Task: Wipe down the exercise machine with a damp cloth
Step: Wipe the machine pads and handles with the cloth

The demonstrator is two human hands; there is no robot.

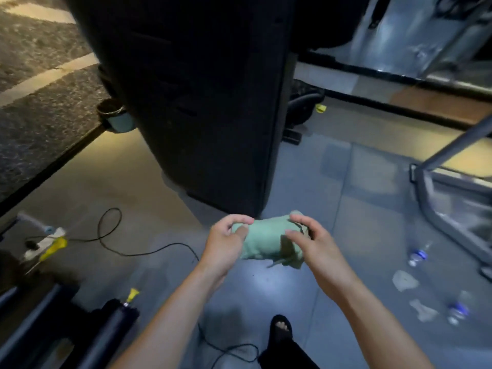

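Grey glossy floor (266,288) | green cloth (266,242) pinched by both hands

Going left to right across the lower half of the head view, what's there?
Power strip → black cable → left hand → green cloth → right hand → water bottles.

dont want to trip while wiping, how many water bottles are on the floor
2, both lying on the floor at the right: one bottle near the grey machine frame, the other bottle closer to the person, past the pale scraps. More may be hidden outside the view.
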